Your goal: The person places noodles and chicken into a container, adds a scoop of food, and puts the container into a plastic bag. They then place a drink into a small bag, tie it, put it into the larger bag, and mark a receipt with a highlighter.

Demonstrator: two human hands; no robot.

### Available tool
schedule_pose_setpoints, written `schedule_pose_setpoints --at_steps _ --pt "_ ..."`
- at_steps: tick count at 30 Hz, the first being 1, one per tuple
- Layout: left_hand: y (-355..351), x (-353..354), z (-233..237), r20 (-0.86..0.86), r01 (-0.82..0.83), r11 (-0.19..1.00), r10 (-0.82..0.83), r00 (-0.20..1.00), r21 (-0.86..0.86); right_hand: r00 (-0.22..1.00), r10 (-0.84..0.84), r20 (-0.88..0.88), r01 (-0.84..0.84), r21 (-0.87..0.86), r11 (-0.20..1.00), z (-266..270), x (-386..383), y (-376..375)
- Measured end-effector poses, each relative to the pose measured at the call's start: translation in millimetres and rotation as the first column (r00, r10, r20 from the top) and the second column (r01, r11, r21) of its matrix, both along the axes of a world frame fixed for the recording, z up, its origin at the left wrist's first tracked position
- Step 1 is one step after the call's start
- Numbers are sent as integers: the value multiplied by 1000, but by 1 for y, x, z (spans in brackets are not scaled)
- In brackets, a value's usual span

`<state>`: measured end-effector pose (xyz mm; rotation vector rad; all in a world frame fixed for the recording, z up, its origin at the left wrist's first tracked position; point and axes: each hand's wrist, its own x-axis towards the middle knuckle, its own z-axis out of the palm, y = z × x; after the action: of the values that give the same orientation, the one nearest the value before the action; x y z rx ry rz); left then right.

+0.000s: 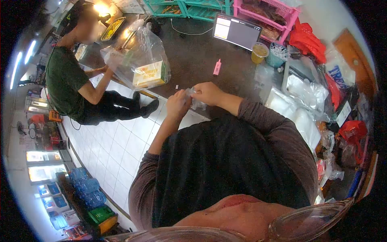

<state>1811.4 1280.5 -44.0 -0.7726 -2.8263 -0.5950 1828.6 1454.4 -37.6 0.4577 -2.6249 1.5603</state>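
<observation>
My left hand (178, 105) and my right hand (208, 94) meet at the table's near edge. Between them is a small clear plastic bag (196, 104), pinched by the fingers of both. Its contents are too small and crumpled to make out. Just beyond my hands lie a tiny white piece (176, 86) and a pink highlighter-like bottle (217, 67). To the left, a co-worker (66, 80) in a dark green shirt holds a large clear plastic bag (151, 48). A yellow and white box (149, 75) shows in that bag's lower part.
On the dark table (189, 48) stand a screen (236, 31), a tub with a yellowish filling (259, 53) and a teal basket (278, 54). Pink (282, 14) and teal racks (165, 9) line the back. Stacked plastic bags (296, 115) lie right. White floor tiles (117, 141) show left.
</observation>
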Motion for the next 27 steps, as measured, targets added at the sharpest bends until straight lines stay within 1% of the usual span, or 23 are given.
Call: schedule_pose_setpoints --at_steps 2,3,5,6,8,9,12,15,16,17,18,20,21,24,25,26,27 --pt "9 2 17 169 -104 991 88 982 86 1000 22 -4 -22 49 999 8 5 1" --pt "7 0 14 167 -106 985 83 983 134 999 35 -6 -35 75 997 10 7 1" --pt "1 -9 9 162 -114 966 77 984 232 994 110 22 -111 65 992 10 5 5" --pt "-1 -14 7 108 -125 982 110 988 142 988 150 38 -152 59 987 9 5 6" --pt "-4 -18 9 -3 -166 985 166 986 -43 991 124 55 -120 -76 990 20 10 7" --pt "-2 -17 10 -38 -186 982 185 982 -23 991 114 64 -104 -146 984 27 12 7" --pt "-1 -20 24 -16 -244 969 245 969 35 994 110 -3 -109 -120 987 36 18 4" --pt "-7 -27 19 73 -229 967 222 972 109 988 114 -101 -125 -104 987 40 19 2" --pt "-8 -29 18 104 -223 965 210 972 135 989 114 -90 -124 -116 985 41 19 2" --pt "-8 -31 14 153 -268 960 254 955 75 991 113 -77 -122 -129 984 42 20 3" --pt "-8 -27 11 79 -208 962 197 977 176 992 110 -63 -118 -143 983 42 22 2" --pt "1 -12 18 -87 -57 933 94 992 355 997 75 -27 -78 -184 980 37 21 2" --pt "1 -13 19 -396 168 956 -61 916 240 998 56 -10 -56 -202 978 35 19 3" --pt "3 1 23 -343 298 923 -205 917 245 996 -70 -63 63 -103 993 33 13 7" --pt "6 3 27 -171 216 924 -169 971 316 995 -42 -90 35 -77 996 32 15 5" --pt "9 3 33 6 124 920 -136 991 372 993 -12 -119 6 -49 999 32 17 3" --pt "10 2 37 179 26 912 -108 978 410 988 18 -152 -22 -19 1000 31 17 1"
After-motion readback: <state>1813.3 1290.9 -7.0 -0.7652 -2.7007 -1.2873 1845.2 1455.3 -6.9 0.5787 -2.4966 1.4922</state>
